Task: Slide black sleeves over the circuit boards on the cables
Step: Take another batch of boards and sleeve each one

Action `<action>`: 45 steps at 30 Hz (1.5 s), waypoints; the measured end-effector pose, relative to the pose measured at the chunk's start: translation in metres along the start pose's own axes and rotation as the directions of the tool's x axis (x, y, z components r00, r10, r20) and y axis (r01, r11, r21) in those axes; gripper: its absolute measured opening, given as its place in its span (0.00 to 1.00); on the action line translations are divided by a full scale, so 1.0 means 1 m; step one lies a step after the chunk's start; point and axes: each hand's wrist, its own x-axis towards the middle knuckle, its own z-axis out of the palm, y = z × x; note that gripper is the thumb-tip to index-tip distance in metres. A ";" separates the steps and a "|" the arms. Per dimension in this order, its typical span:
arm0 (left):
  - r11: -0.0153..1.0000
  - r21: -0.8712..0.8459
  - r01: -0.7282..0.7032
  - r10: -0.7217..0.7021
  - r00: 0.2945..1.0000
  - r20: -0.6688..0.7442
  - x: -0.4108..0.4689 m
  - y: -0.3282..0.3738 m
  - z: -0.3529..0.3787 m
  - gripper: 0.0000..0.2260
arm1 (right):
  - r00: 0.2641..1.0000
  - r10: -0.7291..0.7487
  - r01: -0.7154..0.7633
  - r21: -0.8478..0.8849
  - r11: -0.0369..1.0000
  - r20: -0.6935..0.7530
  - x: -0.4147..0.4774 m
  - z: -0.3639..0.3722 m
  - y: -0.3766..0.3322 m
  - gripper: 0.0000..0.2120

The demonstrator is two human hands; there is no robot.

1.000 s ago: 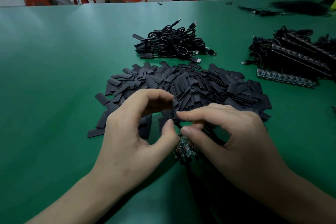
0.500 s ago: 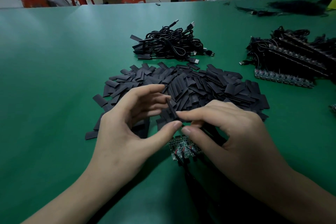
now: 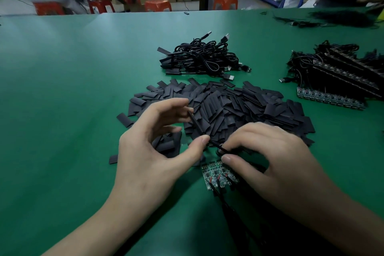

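**Sleeve stands between finger and thumb as the hands part**

Compared with a second ago, the left hand [image 3: 149, 151] has uncurled. Its forefinger then arched over the thumb; now the fingers are spread, and one black sleeve [image 3: 196, 124] is pinched end to end between forefinger tip and thumb tip, tilted and seen edge-on. The right hand [image 3: 270, 162] has drawn back to the right, so its forefinger no longer meets the sleeve's lower end. Its fingers are curled downward and, with the thumb, pinch a thin black cable [image 3: 218, 147] that runs to just beside the left thumb. The circuit boards [image 3: 215, 174] lie on the green table [image 3: 62, 89] just below both thumbs, and more of them shows than before.

Whether the cable already enters the sleeve cannot be told, because the left thumb covers that spot. The right palm hides part of the circuit boards and their leads, which fade into shadow toward the bottom edge. Behind the hands lies the pile of sleeves [image 3: 239, 108]. Beyond it is a bundle of cables [image 3: 203, 58], and a stack of boards [image 3: 336, 81] is cut off at the right edge.
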 end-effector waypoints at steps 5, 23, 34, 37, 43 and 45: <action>0.995 0.077 0.068 -0.069 0.997 0.018 -0.002 -0.004 -0.003 0.31 | 0.999 -0.006 0.005 -0.016 1.000 -0.033 0.010 -0.016 0.007 0.06; 0.799 0.562 -0.212 -0.105 0.872 0.478 -0.011 0.005 -0.001 0.26 | 0.986 -0.003 0.102 -0.595 0.797 0.165 0.299 0.001 0.068 0.19; 0.942 0.048 0.331 -0.329 0.889 0.320 -0.006 0.011 0.000 0.10 | 0.965 0.115 -0.161 0.183 0.970 0.235 0.086 -0.014 0.008 0.15; 0.915 -0.068 0.397 -0.364 0.888 0.282 -0.004 0.011 0.002 0.10 | 0.912 0.186 -0.325 0.366 0.872 0.366 0.038 -0.014 0.000 0.21; 0.908 -0.107 0.406 -0.373 0.897 0.237 -0.005 0.014 0.002 0.11 | 0.894 0.268 -0.442 0.617 0.651 0.358 0.011 -0.005 -0.009 0.12; 0.898 -0.126 0.422 -0.387 0.892 0.233 -0.005 0.014 0.002 0.11 | 0.884 0.286 -0.466 0.640 0.611 0.370 0.008 -0.001 -0.008 0.05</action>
